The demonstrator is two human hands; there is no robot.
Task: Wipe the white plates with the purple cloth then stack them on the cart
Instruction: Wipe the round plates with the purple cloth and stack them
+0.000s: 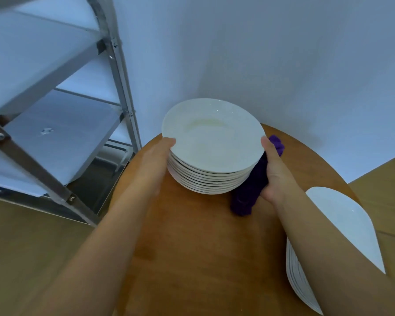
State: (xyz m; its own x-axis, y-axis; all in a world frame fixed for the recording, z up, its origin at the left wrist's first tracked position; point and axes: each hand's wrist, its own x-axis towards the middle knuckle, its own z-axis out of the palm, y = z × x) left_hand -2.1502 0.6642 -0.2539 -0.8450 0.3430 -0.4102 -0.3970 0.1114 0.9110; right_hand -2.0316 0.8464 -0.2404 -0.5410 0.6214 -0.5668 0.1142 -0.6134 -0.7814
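Note:
A stack of several white plates stands on a round wooden table. The top plate is tilted, its near edge on the stack and its far edge raised. My left hand grips its left rim, thumb on top. My right hand grips its right rim, with the purple cloth bunched in the palm and hanging down onto the table. A second stack of white plates sits at the table's right edge, partly hidden by my right forearm.
The metal cart stands to the left of the table, with steel shelves at several levels and slanted frame bars. A white wall rises just behind the table. Wooden floor shows at lower left and right.

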